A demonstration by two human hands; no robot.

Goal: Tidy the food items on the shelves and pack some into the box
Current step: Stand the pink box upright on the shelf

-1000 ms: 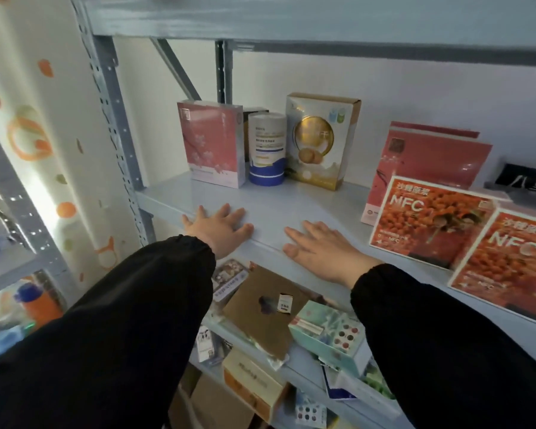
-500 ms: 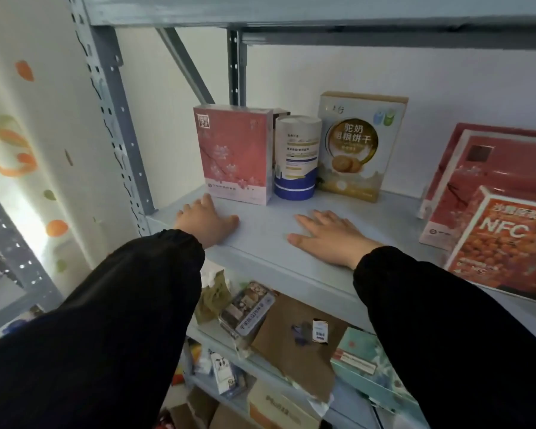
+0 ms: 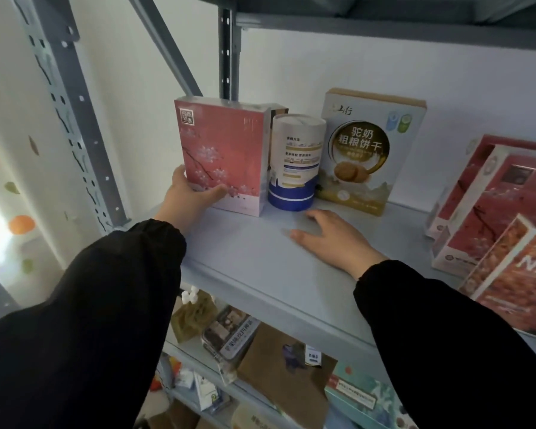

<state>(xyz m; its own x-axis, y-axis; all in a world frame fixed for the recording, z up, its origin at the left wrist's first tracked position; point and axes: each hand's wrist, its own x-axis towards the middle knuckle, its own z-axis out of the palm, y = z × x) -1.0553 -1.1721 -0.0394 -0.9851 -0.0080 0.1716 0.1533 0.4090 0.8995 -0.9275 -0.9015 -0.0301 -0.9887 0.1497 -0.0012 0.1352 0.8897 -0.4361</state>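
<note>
Left hand grips pink blossom-printed box, upright, at lower left corner; right hand lies flat, fingers relaxed, on grey shelf.

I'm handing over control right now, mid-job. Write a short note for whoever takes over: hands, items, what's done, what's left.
Left hand: holds the pink blossom box at its lower left corner, thumb across the front; box upright on the shelf.
Right hand: flat on the shelf, holding nothing, in front of the blue-and-white tin.
Items: tin stands between the pink box and the biscuit box; red boxes and an orange NFC box are at the right.
Done: nothing visibly packed; packing box out of view.
Left: place the pink box, tidy the rest, pack some.
</note>
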